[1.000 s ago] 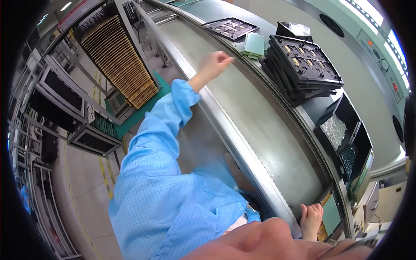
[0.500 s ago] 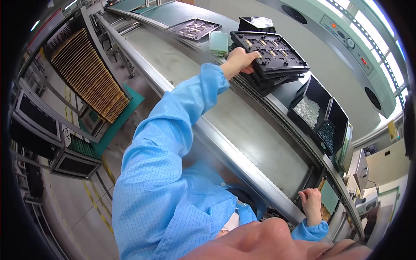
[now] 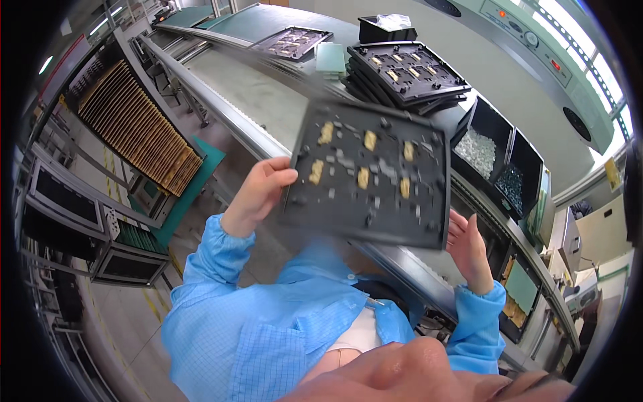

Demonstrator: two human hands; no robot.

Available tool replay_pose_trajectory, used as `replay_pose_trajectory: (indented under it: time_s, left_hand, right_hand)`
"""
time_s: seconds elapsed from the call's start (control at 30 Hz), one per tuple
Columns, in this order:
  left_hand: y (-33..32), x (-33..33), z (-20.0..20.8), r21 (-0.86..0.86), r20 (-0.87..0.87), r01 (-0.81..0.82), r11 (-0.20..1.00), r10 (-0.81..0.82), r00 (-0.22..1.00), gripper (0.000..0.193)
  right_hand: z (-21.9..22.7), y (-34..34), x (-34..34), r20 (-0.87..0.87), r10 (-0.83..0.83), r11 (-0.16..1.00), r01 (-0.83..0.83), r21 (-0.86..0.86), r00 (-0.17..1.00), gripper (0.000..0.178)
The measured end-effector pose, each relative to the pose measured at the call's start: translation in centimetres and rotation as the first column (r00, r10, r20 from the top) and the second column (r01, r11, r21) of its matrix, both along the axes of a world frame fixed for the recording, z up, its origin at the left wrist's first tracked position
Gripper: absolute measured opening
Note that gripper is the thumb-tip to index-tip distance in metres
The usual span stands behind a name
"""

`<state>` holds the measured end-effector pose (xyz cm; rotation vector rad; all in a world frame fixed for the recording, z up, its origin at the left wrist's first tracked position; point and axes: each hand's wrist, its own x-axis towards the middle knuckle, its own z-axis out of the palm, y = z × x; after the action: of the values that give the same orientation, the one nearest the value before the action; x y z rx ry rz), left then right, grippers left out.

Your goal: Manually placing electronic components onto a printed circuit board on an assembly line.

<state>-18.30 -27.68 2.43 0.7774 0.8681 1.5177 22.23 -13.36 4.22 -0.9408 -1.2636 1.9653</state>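
A black fixture tray (image 3: 341,194) with several gold-coloured inserts and small cut-outs is held up over the conveyor's near rail, slightly blurred. My left hand (image 3: 260,191) grips its left edge, thumb on top and fingers underneath. Beside its lower right corner is my right hand (image 3: 472,251), open, with fingers stretched toward the edge; whether they touch it I cannot tell. More trays of this kind form a stack (image 3: 408,70) on the far side of the conveyor.
Pale green boards (image 3: 330,59) lie left of the stack, near another tray (image 3: 293,43). A black bin (image 3: 386,31) stands behind. Two joined bins at right hold clear pieces (image 3: 475,149) and dark pieces (image 3: 509,187). The conveyor (image 3: 231,90) runs diagonally; a slotted rack (image 3: 137,127) stands left.
My left hand has brought a tray off the stack, toward me and down to the left. My right hand has risen from beside the conveyor to the tray's right edge.
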Motion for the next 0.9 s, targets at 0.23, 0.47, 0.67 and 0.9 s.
replay_pose_trajectory:
  time_s: [0.23, 0.47, 0.67, 0.9]
  left_hand:
    - [6.6, 5.0, -1.0, -0.249, -0.089, 0.4, 0.882, -0.432, 0.898, 0.028]
    - [18.6, 8.4, -5.1, -0.415, -0.236, 0.52, 0.746, -0.641, 0.731, 0.026]
    - [21.6, 9.4, -7.4, -0.462, -0.261, 0.515, 0.722, -0.666, 0.699, 0.023]
    - [19.8, 9.3, -6.3, -0.497, -0.287, 0.467, 0.731, -0.647, 0.707, 0.022]
  right_hand:
    - [-1.3, -1.3, 3.2, 0.054, -0.307, 0.941, 0.311, -0.132, 0.95, 0.047]
    - [-8.5, 6.5, 8.4, 0.109, -0.48, 0.869, 0.489, -0.071, 0.87, 0.032]
    - [-10.6, 9.3, 9.4, 0.173, -0.503, 0.847, 0.523, -0.097, 0.847, 0.03]
    - [-10.2, 7.6, 8.9, 0.173, -0.526, 0.835, 0.545, -0.08, 0.833, 0.03]
